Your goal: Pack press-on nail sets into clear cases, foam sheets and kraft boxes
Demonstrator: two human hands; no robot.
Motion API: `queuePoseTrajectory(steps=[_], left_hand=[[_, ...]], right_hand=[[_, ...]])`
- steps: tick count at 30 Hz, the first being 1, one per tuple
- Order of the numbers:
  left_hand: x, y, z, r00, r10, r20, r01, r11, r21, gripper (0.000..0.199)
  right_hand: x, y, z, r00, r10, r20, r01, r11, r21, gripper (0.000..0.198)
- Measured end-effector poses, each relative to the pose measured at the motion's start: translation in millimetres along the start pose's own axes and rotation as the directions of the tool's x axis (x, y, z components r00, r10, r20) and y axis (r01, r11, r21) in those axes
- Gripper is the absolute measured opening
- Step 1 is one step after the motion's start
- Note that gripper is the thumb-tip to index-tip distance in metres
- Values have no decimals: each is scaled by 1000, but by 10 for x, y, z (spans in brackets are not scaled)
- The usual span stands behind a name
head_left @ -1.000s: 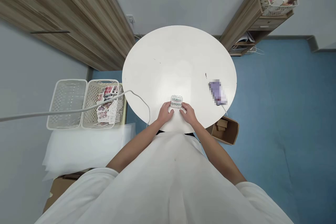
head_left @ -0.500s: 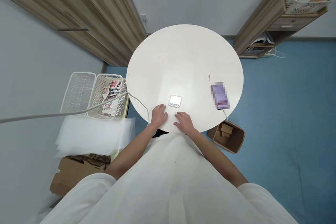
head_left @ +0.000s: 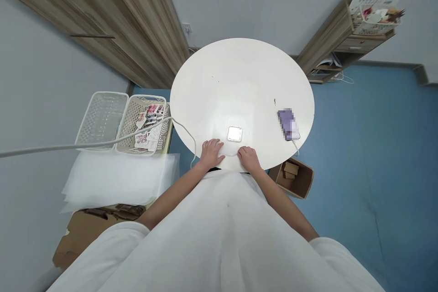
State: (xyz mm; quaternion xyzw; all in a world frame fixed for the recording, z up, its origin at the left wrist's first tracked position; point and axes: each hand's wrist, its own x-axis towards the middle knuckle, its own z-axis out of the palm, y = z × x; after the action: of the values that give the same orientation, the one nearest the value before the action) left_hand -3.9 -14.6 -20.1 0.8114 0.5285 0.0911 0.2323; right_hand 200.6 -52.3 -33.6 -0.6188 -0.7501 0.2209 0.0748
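On the white oval table [head_left: 239,73] lies a small, shallow clear box [head_left: 234,134] with a pale face, a little beyond my hands. My left hand [head_left: 211,153] rests palm down near the table's front edge, fingers stretched and apart, left of the box. My right hand [head_left: 248,158] lies palm down on the right, its fingers slightly bent, thumb side toward the left hand. Between the hands shows a faint, see-through strip or film edge [head_left: 228,154], touching or very near both; what it is cannot be made out.
A blurred purple phone-like object [head_left: 289,124] with a cable lies at the table's right. Left stand a white basket of printed cards [head_left: 140,123], a second basket [head_left: 102,118] and white sheets [head_left: 116,180]. A grey cable [head_left: 143,136] crosses in front. Below right is a cardboard box [head_left: 294,178].
Both hands have shifted slightly right in view, as has the clear box. A faint see-through edge now shows between the hands. The camera view has turned a little.
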Motion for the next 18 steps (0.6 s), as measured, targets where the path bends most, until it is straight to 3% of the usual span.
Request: queuePoseTrajectory(steps=[5,9,14,18], left_hand=[[44,-177,-38,998,39,40,-36,997,-68,26],[80,-248,-45,999,40,30,-37,993,-116,25],[70,-272,-48,1000,-20,20,24,975,-219,25],[136,-289,-76,990,-137,21,137,941,-311,26]], right_hand=[[-121,37,-71,996,62,-64,-58,996,61,23],[-222,103,-77,995,67,-74,-63,996,60,56],[-207,198,-89,983,148,-105,-127,975,180,29],[-19,256,-182,960,255,-115,-204,920,334,25]])
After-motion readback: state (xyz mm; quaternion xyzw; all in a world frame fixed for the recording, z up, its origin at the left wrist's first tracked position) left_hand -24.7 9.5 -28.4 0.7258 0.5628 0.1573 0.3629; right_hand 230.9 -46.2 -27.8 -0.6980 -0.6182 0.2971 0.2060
